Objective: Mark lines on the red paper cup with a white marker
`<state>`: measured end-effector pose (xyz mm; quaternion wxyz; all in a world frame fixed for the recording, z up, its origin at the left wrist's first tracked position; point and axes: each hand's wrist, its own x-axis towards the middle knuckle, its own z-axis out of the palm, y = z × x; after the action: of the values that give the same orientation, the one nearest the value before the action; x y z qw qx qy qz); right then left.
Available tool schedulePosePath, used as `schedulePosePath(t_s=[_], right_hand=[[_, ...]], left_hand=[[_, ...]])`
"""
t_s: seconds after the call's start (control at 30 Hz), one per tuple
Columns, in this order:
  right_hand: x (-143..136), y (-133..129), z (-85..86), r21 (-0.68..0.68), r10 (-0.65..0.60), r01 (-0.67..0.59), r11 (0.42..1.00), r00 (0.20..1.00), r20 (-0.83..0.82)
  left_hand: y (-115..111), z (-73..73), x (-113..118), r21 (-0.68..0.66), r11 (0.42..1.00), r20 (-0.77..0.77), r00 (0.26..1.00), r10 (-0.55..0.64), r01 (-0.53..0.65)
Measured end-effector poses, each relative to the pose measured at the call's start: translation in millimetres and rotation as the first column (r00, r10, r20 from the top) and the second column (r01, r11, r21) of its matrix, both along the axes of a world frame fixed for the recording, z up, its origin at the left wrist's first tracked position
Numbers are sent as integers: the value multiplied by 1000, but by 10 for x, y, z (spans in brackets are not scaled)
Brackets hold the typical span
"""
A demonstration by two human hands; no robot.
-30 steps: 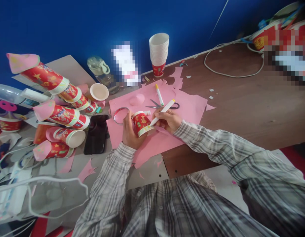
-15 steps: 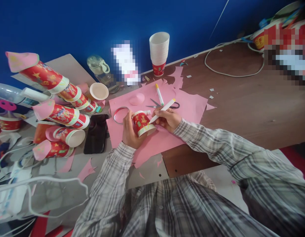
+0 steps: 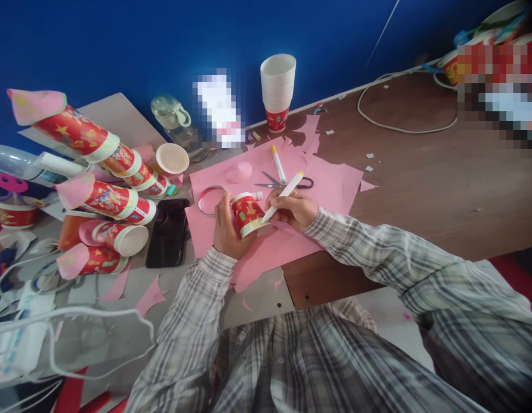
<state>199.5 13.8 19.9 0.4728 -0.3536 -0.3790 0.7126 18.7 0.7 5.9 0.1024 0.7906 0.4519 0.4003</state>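
Observation:
My left hand (image 3: pixel 230 232) is wrapped round a red paper cup (image 3: pixel 245 211) with gold patterns, tilted over pink paper (image 3: pixel 266 261). Yellow marks show near the cup's pale rim. In my right hand (image 3: pixel 297 207) is a white marker (image 3: pixel 289 194) with a yellow end, its tip at the cup's lower right edge. Behind the hands, on the paper, lie a yellow-capped marker (image 3: pixel 278 164), scissors (image 3: pixel 306 182), a roll of tape (image 3: pixel 211 201) and a pink paper cone (image 3: pixel 239 172). A small white cap (image 3: pixel 257 195) is beside the cup.
A stack of paper cups (image 3: pixel 278 94) stands by the blue wall. To the left are a black phone (image 3: pixel 167 233), a clear bottle (image 3: pixel 173 117) and several red cup rockets (image 3: pixel 115 198) with pink cones. A white cable (image 3: pixel 403 131) loops at the back right.
The marker's tip has moved slightly down along the cup's edge, with my right hand shifting a little. More yellow shows near the rim. My left hand has stayed about the same.

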Motion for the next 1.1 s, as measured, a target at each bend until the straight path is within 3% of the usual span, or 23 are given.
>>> schedulePosePath(t_s=[0.1,0.2,0.37,0.53,0.73,0.83,1.0,1.1], right_hand=[[-3,15,-2,-3,-25,25,1000,998,-52],[-12,38,-20,21,-151,153,988,985,-79],[-6,12,-39,161,-292,280,946,955,55],[-4,-69,-50,397,-283,175,901,931,231],[2,-139,-92,615,-302,5,789,874,380],[-14,-155,-130,668,-352,-45,743,823,446],[-48,-157,-190,699,-453,-51,713,727,516],[-44,-162,-201,754,-496,-88,651,702,511]], left_hand=[[4,-20,-17,-28,1000,7,1000,3,-3],[12,-43,-48,-61,998,20,1000,-10,11],[10,-25,-60,-59,998,44,999,22,-19],[-3,26,-28,-65,994,43,995,90,-87],[-11,64,-9,-29,993,47,992,115,-114],[-14,61,0,-5,995,59,993,105,-105],[-7,11,-13,-51,998,70,997,35,-32],[-1,-10,-33,-103,994,91,996,-21,30]])
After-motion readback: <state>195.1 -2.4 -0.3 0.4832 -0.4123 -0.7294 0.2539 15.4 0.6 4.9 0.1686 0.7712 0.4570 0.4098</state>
